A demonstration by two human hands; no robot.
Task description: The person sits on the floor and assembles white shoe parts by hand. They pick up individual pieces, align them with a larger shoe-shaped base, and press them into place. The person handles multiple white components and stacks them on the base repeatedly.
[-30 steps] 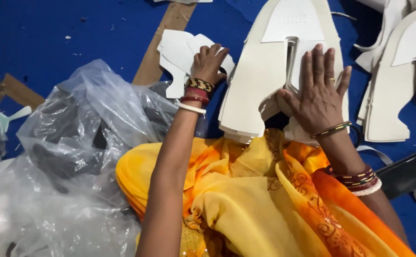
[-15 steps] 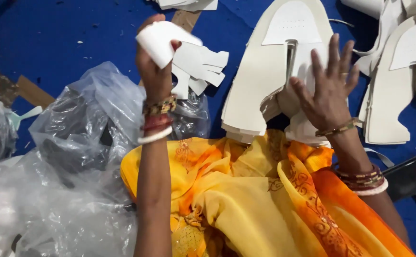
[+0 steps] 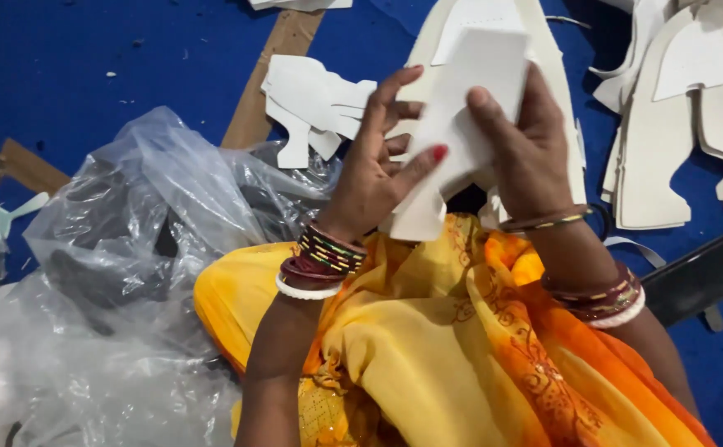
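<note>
Seen from above, a person seated in yellow-orange cloth (image 3: 428,364) holds a white cut-out piece (image 3: 461,124) up between both hands, just above the lap. The left hand (image 3: 378,174) grips its left edge, thumb pressed on the front and fingers closed behind; the right hand (image 3: 527,149) clamps its right edge, thumb on the face. Both wrists carry stacked bangles. Behind the piece lies a larger pile of cream shaped boards (image 3: 560,108) on a blue floor (image 3: 113,66). Left of the piece sit smaller white cut-outs (image 3: 308,103) and, nearer the lap, crumpled clear plastic sheeting (image 3: 130,248). Right of the piece are more cream boards (image 3: 684,124).
</note>
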